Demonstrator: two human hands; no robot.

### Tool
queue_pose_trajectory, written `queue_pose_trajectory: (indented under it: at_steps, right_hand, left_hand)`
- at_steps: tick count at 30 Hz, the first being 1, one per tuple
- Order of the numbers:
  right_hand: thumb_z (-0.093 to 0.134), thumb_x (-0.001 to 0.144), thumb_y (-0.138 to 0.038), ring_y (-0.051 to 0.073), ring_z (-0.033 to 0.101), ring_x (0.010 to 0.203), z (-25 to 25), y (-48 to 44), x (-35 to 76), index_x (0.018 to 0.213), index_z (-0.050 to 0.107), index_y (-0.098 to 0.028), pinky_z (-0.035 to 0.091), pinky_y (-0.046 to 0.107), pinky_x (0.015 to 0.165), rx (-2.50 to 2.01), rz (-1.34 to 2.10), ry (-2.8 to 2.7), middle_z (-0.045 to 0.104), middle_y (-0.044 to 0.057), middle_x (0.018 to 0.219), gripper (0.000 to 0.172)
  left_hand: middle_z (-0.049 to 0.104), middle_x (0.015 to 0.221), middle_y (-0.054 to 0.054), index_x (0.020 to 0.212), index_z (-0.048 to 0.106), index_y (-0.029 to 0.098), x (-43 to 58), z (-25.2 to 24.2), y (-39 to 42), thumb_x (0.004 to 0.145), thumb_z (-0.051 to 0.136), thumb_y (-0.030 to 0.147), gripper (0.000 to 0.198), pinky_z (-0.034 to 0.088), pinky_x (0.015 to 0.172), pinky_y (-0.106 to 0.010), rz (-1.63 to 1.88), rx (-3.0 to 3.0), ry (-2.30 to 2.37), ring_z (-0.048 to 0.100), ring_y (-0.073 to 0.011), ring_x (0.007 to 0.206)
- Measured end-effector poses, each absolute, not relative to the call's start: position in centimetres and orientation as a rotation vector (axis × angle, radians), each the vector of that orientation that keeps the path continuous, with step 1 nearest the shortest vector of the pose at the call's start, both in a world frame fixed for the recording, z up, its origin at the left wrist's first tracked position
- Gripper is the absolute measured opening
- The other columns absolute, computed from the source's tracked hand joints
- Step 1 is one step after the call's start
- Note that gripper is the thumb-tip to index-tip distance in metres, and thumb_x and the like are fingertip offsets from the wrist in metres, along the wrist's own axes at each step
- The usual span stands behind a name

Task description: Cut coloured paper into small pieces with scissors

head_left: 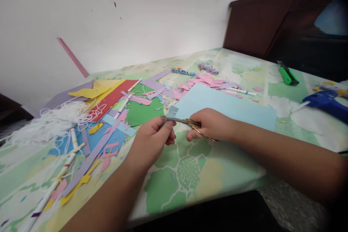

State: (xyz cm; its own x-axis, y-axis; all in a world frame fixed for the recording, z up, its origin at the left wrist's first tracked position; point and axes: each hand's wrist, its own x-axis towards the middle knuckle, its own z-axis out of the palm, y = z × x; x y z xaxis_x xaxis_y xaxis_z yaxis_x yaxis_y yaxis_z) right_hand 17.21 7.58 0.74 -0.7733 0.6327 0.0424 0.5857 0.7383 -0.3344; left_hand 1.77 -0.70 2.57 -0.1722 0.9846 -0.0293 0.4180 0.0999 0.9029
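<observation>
My right hand is closed round the gold handles of a pair of scissors, whose blades point left. Between thumb and fingers, my left hand pinches a small light blue paper piece at the blades. The piece stands up above the metal, and its upper edge looks notched. How far the blades are apart is too small to make out. A large light blue paper sheet lies flat on the table just behind my hands.
Left of my hands lie a green sheet, tangled white string, a red sheet and striped white sticks. Pink paper scraps lie behind. At right are a blue glue gun and a green highlighter.
</observation>
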Motion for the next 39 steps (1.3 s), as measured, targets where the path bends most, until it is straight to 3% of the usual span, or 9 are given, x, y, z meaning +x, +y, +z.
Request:
queue_pose_trajectory:
  at_steps: [11,27,39]
  right_hand:
    - [0.040,0.056,-0.068,0.007,0.032,0.045,0.5,7.9,17.4,0.053,0.043,-0.017,0.020,0.019,0.042,-1.003,0.462,-2.762,0.040,-0.003,0.045,0.052]
    - [0.041,0.056,-0.068,0.008,0.034,0.046,0.0,8.4,17.4,0.054,0.047,-0.016,0.021,0.019,0.043,-1.029,0.559,-2.749,0.042,-0.003,0.047,0.052]
    - [0.034,0.064,-0.065,0.009,0.033,0.048,0.2,8.2,17.5,0.061,0.049,-0.016,0.020,0.020,0.045,-0.900,0.406,-2.825,0.043,-0.001,0.053,0.051]
  left_hand:
    - [0.054,0.057,0.003,0.072,0.053,0.017,1.5,1.7,-0.4,0.070,0.046,0.032,0.017,0.040,0.048,-0.022,1.061,1.295,1.549,0.051,-0.0090,0.049]
    - [0.052,0.053,0.004,0.066,0.051,0.017,1.0,1.6,-0.1,0.072,0.041,0.028,0.016,0.039,0.049,-0.021,0.993,1.353,1.467,0.049,-0.0082,0.048]
    - [0.051,0.053,0.004,0.067,0.050,0.016,1.3,1.5,0.1,0.072,0.042,0.028,0.015,0.038,0.047,-0.021,1.051,1.322,1.473,0.048,-0.0079,0.047]
